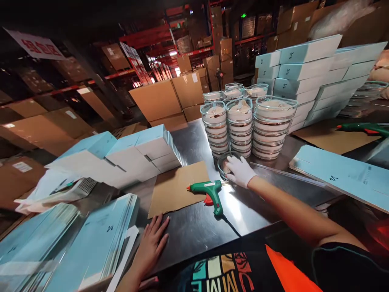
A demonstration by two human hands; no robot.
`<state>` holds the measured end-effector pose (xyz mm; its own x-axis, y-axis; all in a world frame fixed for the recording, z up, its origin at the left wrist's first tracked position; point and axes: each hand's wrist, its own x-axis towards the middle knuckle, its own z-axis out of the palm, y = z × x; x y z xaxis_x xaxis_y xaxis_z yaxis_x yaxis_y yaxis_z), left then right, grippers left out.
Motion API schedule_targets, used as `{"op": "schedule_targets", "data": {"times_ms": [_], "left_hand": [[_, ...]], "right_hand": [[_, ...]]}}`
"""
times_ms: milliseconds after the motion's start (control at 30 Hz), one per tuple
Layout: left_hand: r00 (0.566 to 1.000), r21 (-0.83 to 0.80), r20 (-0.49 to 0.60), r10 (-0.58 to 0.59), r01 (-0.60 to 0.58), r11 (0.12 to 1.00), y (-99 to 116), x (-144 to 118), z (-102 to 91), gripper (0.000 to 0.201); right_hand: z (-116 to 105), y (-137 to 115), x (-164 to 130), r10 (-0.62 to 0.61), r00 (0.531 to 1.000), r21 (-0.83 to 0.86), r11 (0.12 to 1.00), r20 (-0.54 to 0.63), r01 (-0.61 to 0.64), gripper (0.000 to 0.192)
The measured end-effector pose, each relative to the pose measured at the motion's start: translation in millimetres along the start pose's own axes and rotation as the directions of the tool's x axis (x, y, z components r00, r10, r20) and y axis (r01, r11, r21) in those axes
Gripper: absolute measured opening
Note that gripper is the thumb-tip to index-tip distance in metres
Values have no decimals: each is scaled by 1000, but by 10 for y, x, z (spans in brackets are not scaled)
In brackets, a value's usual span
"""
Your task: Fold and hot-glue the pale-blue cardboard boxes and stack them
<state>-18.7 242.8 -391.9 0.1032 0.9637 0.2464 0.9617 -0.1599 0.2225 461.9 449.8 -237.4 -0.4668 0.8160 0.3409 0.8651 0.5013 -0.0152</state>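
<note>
My right hand (pixel 240 170), in a white glove, reaches across the steel table (pixel 194 231) and grips a clear round dish (pixel 226 162) that sits at the foot of stacked clear dishes (pixel 243 125). My left hand (pixel 152 241) is bare and lies flat with spread fingers on the table near its front edge, beside a pile of flat light-blue box sheets (pixel 94 243). A green glue gun (pixel 209 192) lies on the table between my hands, its nozzle on a brown cardboard sheet (pixel 176 188).
Assembled light-blue boxes (pixel 133 156) are heaped at the left and stacked (pixel 306 77) at the back right. More flat sheets (pixel 343 174) lie at the right, with a second green glue gun (pixel 364 129) on cardboard. Brown cartons and shelving fill the background.
</note>
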Motion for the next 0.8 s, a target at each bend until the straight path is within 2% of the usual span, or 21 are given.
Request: {"op": "schedule_targets", "data": {"times_ms": [67, 133, 200, 333, 433, 533, 633, 800], "left_hand": [[999, 86, 35, 18, -21, 996, 17, 71, 21, 55], [1000, 138, 31, 6, -10, 990, 99, 183, 45, 59], [998, 160, 39, -40, 33, 987, 235, 320, 63, 65], [977, 178, 132, -167, 142, 974, 506, 538, 33, 72], [971, 167, 150, -185, 160, 973, 609, 571, -50, 68], [968, 136, 166, -188, 166, 977, 693, 495, -138, 65], [960, 116, 185, -209, 190, 975, 814, 371, -199, 64], [954, 62, 215, -211, 202, 977, 929, 214, -225, 61]], "right_hand": [[270, -87, -160, 28, 998, 10, 1000, 64, -29, 30], [363, -7, -292, 62, 995, 21, 998, 81, -63, 25], [333, 178, -410, 61, 995, 45, 997, 82, -65, 22], [231, 541, -664, 36, 998, 95, 995, 57, -41, 23], [297, 657, -856, 109, 994, 96, 990, -24, -107, 34], [410, 677, -984, 297, 947, 155, 948, -125, -277, 46], [435, 667, -1016, 453, 883, 254, 875, -125, -413, 57], [305, 649, -1008, 570, 789, 364, 802, -231, -474, 87]]}}
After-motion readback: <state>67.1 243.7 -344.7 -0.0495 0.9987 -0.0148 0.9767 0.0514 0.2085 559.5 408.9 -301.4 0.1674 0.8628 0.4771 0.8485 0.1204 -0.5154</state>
